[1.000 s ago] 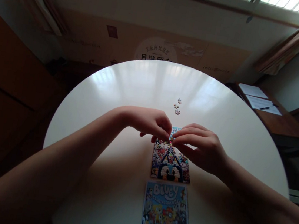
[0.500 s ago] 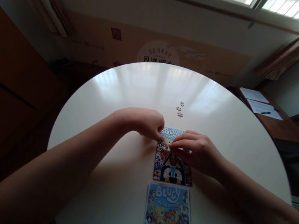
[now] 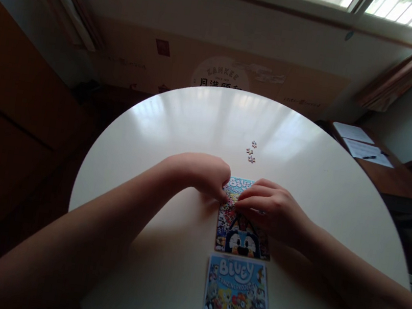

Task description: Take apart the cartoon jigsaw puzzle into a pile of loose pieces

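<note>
A small colourful jigsaw puzzle with a blue cartoon dog lies flat on the round white table. My left hand rests at its upper left edge with the fingers curled down onto it. My right hand lies over the puzzle's upper right, fingers bent and pressed together on the surface. The fingertips of both hands nearly meet over the puzzle's top part. Whether a piece is under them is hidden.
A printed reference card of the same picture lies just below the puzzle, near the front edge. Three loose puzzle pieces sit farther back on the table. A side desk with papers and a pen stands at the right. A cardboard sheet leans behind.
Both hands have come down from a raised pinch above the puzzle to rest on its upper part. The view has shifted slightly left.
</note>
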`<move>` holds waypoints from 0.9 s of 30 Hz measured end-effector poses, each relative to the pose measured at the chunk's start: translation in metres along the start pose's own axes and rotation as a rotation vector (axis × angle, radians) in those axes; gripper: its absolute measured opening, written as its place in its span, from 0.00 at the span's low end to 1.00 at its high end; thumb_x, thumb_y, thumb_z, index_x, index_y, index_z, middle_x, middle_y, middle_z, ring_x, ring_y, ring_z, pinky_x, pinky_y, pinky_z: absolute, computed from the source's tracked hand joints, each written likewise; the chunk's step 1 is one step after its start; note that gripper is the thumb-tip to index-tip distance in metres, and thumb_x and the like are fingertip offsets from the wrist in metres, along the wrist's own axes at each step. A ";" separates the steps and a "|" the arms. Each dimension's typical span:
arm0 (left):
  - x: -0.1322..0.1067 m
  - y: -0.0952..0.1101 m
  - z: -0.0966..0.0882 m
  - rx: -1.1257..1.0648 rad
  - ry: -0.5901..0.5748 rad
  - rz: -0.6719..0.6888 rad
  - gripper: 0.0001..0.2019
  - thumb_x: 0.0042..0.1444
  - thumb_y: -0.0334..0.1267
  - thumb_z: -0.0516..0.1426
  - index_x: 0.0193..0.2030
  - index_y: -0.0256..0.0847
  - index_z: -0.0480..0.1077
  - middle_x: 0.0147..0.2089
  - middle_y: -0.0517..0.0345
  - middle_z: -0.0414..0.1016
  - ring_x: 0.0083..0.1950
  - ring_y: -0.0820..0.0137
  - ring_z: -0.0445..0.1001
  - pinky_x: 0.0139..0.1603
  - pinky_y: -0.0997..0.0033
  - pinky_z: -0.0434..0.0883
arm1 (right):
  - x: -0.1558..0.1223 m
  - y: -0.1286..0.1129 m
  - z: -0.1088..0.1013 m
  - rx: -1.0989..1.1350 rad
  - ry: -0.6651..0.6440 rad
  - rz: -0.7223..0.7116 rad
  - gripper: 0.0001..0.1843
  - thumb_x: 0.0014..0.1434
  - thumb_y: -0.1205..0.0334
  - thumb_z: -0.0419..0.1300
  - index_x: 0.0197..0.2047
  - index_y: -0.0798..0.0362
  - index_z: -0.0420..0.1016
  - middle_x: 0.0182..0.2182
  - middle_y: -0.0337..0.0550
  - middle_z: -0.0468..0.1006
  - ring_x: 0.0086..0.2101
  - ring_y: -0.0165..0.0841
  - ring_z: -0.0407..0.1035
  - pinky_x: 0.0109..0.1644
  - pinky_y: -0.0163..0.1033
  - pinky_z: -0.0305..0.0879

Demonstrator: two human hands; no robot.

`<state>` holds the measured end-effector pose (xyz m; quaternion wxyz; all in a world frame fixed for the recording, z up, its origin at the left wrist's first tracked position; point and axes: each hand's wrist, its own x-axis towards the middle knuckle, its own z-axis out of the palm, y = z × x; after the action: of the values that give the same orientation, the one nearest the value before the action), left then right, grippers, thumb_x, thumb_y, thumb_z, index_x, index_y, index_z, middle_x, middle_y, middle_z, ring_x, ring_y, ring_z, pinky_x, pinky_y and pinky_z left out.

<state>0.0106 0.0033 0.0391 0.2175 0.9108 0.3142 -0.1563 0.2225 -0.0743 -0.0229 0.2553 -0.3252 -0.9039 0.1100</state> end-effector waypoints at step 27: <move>0.000 -0.005 -0.005 -0.044 -0.004 -0.055 0.23 0.60 0.56 0.54 0.28 0.38 0.75 0.27 0.52 0.76 0.24 0.71 0.65 0.27 0.69 0.60 | -0.003 0.021 -0.024 0.096 0.233 0.255 0.10 0.64 0.63 0.59 0.44 0.51 0.82 0.34 0.43 0.79 0.35 0.31 0.70 0.38 0.39 0.67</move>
<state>0.0086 0.0094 0.0419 0.2338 0.8966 0.3419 -0.1568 0.2483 -0.0592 -0.0113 0.3573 -0.4354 -0.8133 0.1462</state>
